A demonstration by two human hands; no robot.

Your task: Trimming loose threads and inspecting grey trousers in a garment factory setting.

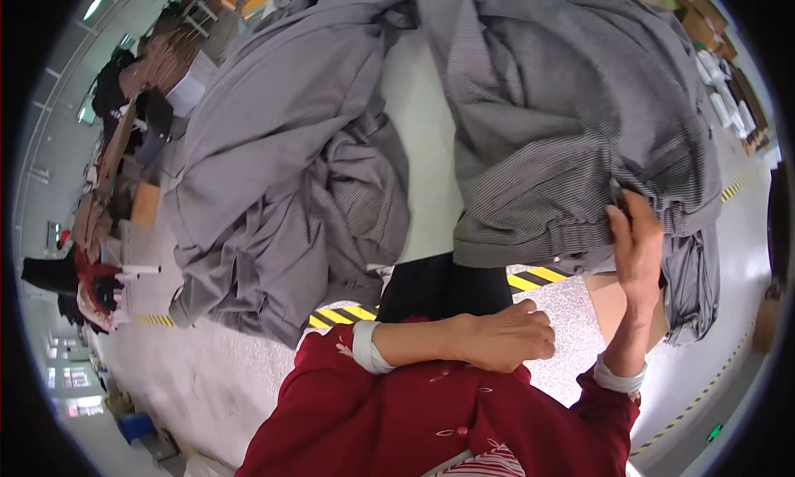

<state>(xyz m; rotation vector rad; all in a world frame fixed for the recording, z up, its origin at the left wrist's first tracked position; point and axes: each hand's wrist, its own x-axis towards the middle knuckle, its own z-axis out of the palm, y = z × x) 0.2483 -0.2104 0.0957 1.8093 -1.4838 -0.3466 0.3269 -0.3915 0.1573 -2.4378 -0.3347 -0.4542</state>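
Grey finely striped trousers (530, 179) with a gathered waistband lie over the right side of the pale table (426, 146), the waistband towards me. My right hand (639, 249) is at this waistband, its thumb and fingers pinching the cloth near a seam or pocket opening. My left hand (509, 338) is held in front of my body, apart from the cloth, with its fingers curled in. Whatever it may hold is hidden. More grey cloth (257, 146) of the same kind is heaped at the left and hangs over the table's near edge.
Yellow and black floor tape (534, 278) runs below the table. A cardboard box (609, 307) stands under its right side. Piled clothes and boxes (149, 79) line the far left, and white rolls (725, 96) lie at the far right. A blue bin (135, 427) is at the lower left.
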